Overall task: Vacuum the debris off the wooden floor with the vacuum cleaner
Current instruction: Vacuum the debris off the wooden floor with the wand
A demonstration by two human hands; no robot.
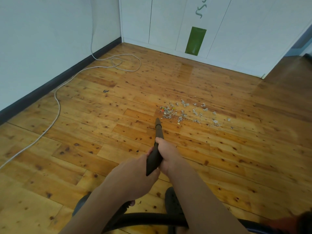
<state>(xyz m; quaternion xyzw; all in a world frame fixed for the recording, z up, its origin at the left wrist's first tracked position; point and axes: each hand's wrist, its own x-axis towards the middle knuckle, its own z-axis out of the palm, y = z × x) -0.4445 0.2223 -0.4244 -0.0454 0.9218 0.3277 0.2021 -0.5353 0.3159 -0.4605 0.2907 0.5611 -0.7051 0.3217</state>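
Left hand (135,174), right hand (168,154), grip tight round nozzle (158,130); hose (148,217) partly hidden below, debris (185,112) near tip

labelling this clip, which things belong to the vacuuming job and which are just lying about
Job: vacuum nozzle gripped by left hand and right hand; black hose; debris pile; wooden floor.
Lying about: white cable (may be the vacuum's); white cabinet; dark speck.

Soft daylight, glare on the floor (189,71) (far side), wide-angle bending at edges.

Head camera looks steeply down over floor (101,124).
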